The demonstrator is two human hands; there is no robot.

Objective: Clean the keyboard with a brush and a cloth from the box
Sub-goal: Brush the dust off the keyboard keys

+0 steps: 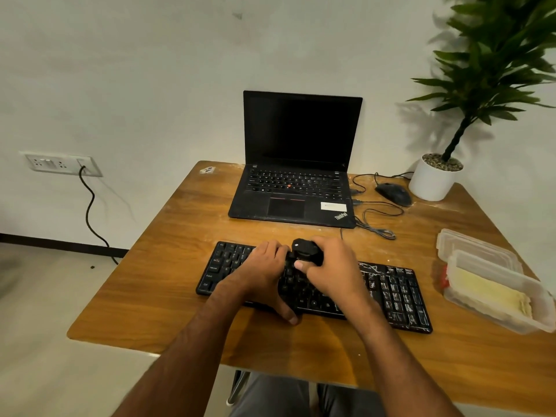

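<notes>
A black keyboard (397,293) lies across the middle of the wooden table (168,251); its right part is streaked with white dust. My left hand (264,272) rests flat on the keyboard's left half, thumb at the front edge. My right hand (334,266) grips a black brush (305,249) over the keys near the middle. The brush's bristles are hidden by my fingers. A clear plastic box (496,293) at the right holds a yellow cloth (487,291).
An open black laptop (294,188) stands behind the keyboard, with a wired mouse (394,194) and loose cables (376,224) to its right. A potted plant (433,179) is at the back right corner. The box lid (469,245) lies behind the box.
</notes>
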